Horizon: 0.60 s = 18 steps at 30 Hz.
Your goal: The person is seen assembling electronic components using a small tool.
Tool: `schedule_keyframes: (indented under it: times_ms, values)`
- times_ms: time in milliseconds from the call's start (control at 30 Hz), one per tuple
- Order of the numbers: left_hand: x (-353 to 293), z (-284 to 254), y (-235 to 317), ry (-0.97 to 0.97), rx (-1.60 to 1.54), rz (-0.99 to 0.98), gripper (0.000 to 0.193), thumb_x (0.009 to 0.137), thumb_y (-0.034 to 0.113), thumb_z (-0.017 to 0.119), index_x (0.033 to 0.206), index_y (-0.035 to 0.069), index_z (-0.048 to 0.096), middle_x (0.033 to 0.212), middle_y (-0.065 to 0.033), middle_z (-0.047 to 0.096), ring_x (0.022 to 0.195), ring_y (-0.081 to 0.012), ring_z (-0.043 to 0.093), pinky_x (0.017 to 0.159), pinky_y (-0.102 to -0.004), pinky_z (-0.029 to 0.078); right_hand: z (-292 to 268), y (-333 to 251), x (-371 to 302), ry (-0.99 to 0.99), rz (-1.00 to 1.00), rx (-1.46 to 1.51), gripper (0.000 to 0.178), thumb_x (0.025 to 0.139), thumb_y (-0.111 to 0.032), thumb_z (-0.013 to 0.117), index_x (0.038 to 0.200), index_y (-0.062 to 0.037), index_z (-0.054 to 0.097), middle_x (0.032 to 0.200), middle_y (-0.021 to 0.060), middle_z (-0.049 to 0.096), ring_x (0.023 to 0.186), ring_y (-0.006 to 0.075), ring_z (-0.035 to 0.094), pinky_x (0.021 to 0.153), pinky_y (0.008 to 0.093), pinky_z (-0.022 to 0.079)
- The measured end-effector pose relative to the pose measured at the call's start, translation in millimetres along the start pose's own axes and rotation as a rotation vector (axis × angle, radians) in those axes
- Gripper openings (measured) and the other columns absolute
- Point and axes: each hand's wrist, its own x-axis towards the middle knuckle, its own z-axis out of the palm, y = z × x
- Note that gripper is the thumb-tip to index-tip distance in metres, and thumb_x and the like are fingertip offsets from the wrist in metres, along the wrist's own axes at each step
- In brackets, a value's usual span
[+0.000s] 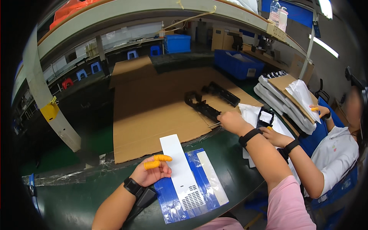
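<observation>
My left hand (pixel 151 172) is turned palm up beside a white label sheet (pixel 176 165), with yellow finger cots on two fingers. Those two fingers stretch out loosely and the others curl; I see nothing held in them. The sheet has rows of small dark labels at its near end and lies on a blue taped pad (pixel 209 174). My right hand (pixel 234 122) reaches forward, closed on the near end of a long black plastic part (pixel 203 108). A second black plastic part (pixel 224 95) lies just beyond it, on the cardboard.
Brown cardboard (pixel 153 119) covers part of the green table (pixel 88 191). At right, a co-worker's hand (pixel 278 137) is at a black plastic frame (pixel 265 117) over white wrapping. Padded wrapping (pixel 281 101) is stacked behind. A blue bin (pixel 237 65) stands at the back, under an overhead shelf.
</observation>
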Motion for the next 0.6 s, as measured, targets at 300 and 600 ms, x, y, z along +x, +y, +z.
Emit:
schedule_keyframes:
  times_ms: [300, 600]
  values:
    - [-5.9, 35.8, 7.7, 0.161, -0.07, 0.153, 0.05, 0.088, 0.035, 0.046, 0.125, 0.002, 0.038, 0.12, -0.0159, 0.049, 0.103, -0.0281, 0.054, 0.09, -0.0431, 0.043, -121.0, -183.0, -29.2, 0.38, -0.675, 0.224, 0.01, 0.064, -0.014, 0.055, 0.069, -0.0073, 0.048, 0.066, 0.0066, 0.043, 0.047, 0.016, 0.046, 0.044, 0.0272, 0.038]
    - [-20.0, 9.3, 15.6, 0.691, 0.052, 0.426, 0.024, 0.079, -0.002, 0.045, 0.102, 0.004, 0.049, 0.092, -0.01, 0.059, 0.081, -0.0217, 0.06, 0.071, -0.035, 0.052, -133.4, -209.1, -50.8, -0.177, -0.216, 0.544, 0.029, 0.075, -0.022, 0.061, 0.092, 0.0013, 0.055, 0.088, 0.0119, 0.058, 0.069, 0.0294, 0.06, 0.055, 0.0368, 0.049]
